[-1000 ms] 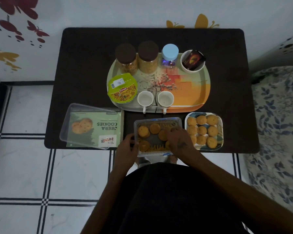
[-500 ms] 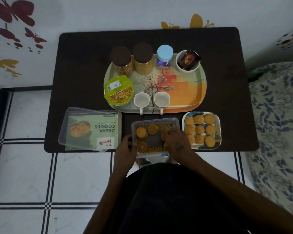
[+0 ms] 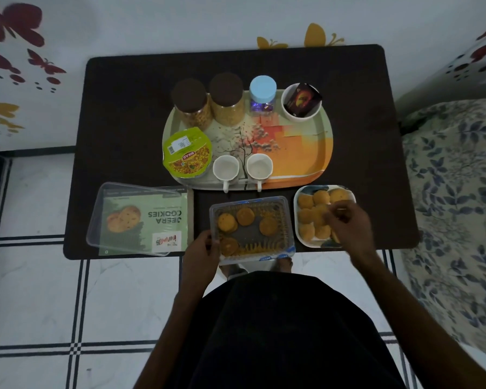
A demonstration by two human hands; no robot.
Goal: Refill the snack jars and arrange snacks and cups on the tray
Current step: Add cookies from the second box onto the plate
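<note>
Here, seen from the head camera, my left hand grips the near left corner of the clear cookie tray, which sits at the front edge of the dark table and slightly overhangs it. Four round cookies lie inside, three toward the far side and one by my left thumb. My right hand hovers over the white plate just right of the cookie tray, its fingers curled together above rows of cookies; whether they pinch one I cannot tell. To the left of my left hand lies the flat Jeera Cookies carton with a transparent lid resting across it. Beyond both hands stands the serving tray, printed with a tree. On its near edge, two white cups stand side by side, handles toward me, with a green snack packet just left of them. At its far side, two brown-lidded jars hold yellow snacks, a blue-lidded jar holds purple-wrapped pieces, and a white bowl holds a dark packet. A floral-covered bed lies well right of my right hand.
</note>
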